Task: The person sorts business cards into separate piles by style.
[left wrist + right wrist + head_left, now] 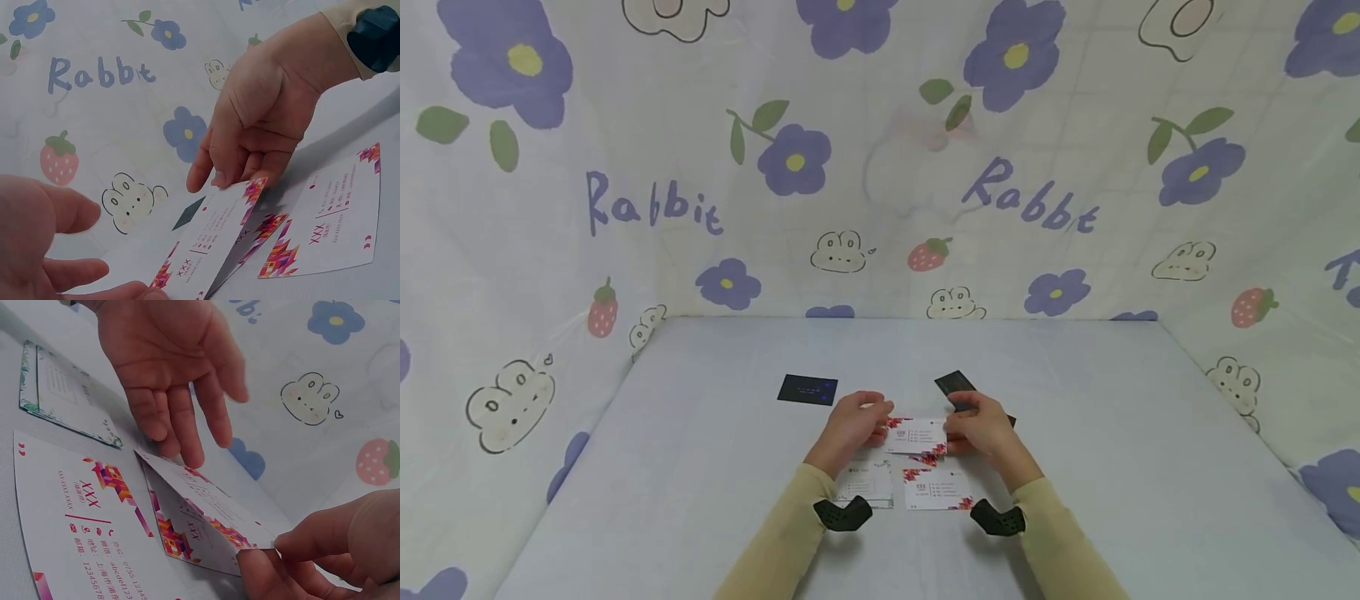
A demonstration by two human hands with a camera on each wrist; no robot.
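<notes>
My right hand [988, 429] pinches one end of a white business card [917, 435] with red and purple corner patterns, holding it tilted. My left hand [853, 421] is at the card's other end, fingers loosely extended and fingertips right at its edge. Under the raised card lies another card of the same pattern [187, 534], partly covered. Closer to me, a third such card [937, 490] lies flat on the table. White cards with green leaf borders [62, 394] lie stacked below my left hand, partly hidden by it in the head view.
A black card [807, 389] lies on the white table [662, 467] beyond my left hand. Behind my right hand are more black cards [955, 382], partly hidden by it. A patterned curtain [880, 200] with flowers and rabbits encloses the table's back and sides.
</notes>
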